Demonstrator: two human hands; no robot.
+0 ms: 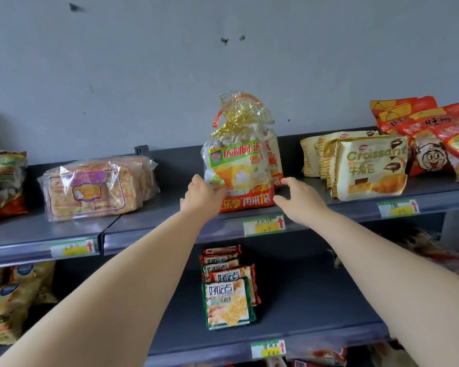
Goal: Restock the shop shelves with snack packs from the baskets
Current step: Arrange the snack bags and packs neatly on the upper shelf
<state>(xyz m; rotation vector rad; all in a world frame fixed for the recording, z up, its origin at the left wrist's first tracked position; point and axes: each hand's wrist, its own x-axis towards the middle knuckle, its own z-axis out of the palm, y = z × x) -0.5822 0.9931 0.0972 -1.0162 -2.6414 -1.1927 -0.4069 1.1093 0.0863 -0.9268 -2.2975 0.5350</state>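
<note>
**Both hands at a ribboned snack bag on the upper shelf**

Two bare forearms reach up from the bottom corners of the frame. Between them, on the lower shelf (302,327), a row of green and red cracker packs (227,303) stands one behind another. Yellow packs (3,308) sit at the far lower left.

Higher up, the left hand (200,196) has its fingers curled onto the lower left corner of the snack bag (239,165), holding it there. The right hand (296,198) is spread, fingers apart, just beside the bag's lower right edge. Whether it touches cannot be told.

The bag stands upright near the front edge of the upper shelf (170,221), at the centre of the frame, above a price tag (264,224). A gold ribbon (236,120) ties its top.

Left of it lies a clear pack of biscuits (90,186). To the right stand croissant packs (368,168), with red packs (429,133) behind them at the upper right. A grey wall (223,62) rises behind the shelf.
</note>
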